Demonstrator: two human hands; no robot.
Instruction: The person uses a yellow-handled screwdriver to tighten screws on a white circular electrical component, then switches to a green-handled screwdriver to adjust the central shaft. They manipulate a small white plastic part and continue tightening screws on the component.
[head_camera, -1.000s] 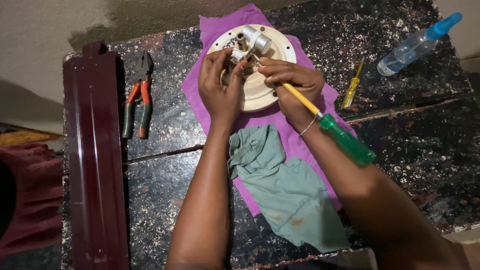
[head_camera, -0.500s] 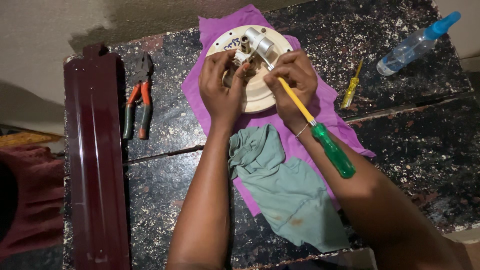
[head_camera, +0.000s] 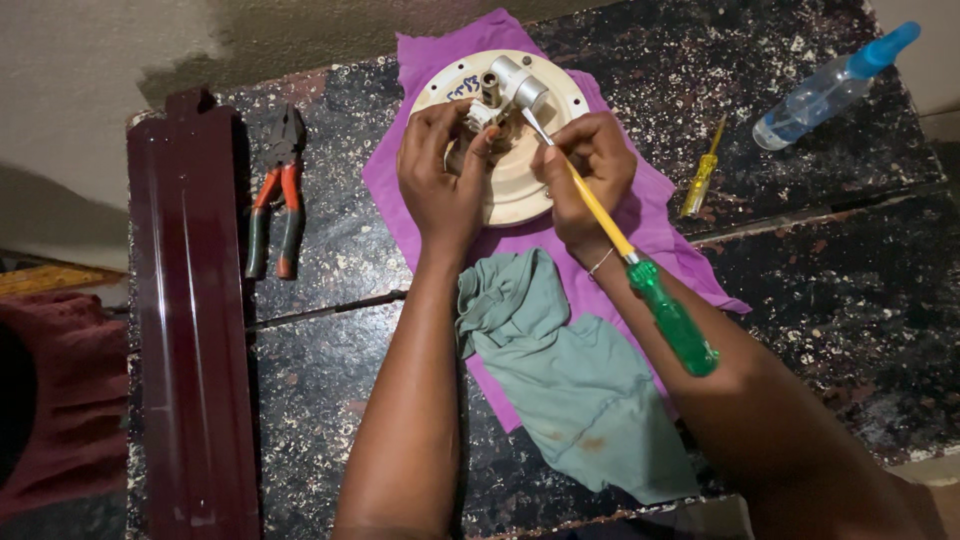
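A round cream-coloured fan motor housing (head_camera: 520, 195) with a metal shaft fitting (head_camera: 510, 85) on top lies on a purple cloth (head_camera: 640, 215). My left hand (head_camera: 440, 185) grips the left side of the housing, fingers at the small parts by the shaft. My right hand (head_camera: 585, 175) holds a long screwdriver (head_camera: 640, 270) with a yellow shank and green handle; its tip points into the fitting at the centre. The handle lies back along my right forearm.
A green rag (head_camera: 570, 380) lies between my forearms. Red-handled pliers (head_camera: 275, 195) and a dark maroon fan blade (head_camera: 190, 320) sit to the left. A small yellow screwdriver (head_camera: 703, 170) and a clear spray bottle (head_camera: 830, 85) lie to the right on the speckled black table (head_camera: 320, 370).
My right hand has swung the screwdriver so the green handle points lower toward me, and the tip has moved closer into the shaft fitting. My left hand keeps its hold.
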